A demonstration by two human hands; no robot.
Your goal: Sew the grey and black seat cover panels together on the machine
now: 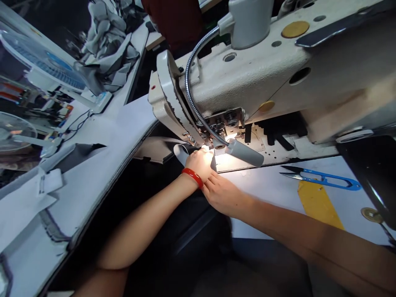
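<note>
My left hand (pixel 201 161), with a red bangle (pixel 192 177) on the wrist, is curled on a small grey fabric piece (pixel 182 153) under the needle area of a white sewing machine (pixel 247 78). My right hand (pixel 223 194) lies just behind it on the table. Its fingertips reach under the left hand toward the same piece and are hidden. A gooseneck lamp (pixel 244 152) shines brightly on the spot and washes out the fingers.
Blue thread snips (pixel 324 178) lie on the table to the right, above a yellow tape strip (pixel 318 205). A long white and grey fabric panel (pixel 77 181) stretches left. Grey cut pieces (pixel 108 45) are piled far left, beside a fan (pixel 43 62).
</note>
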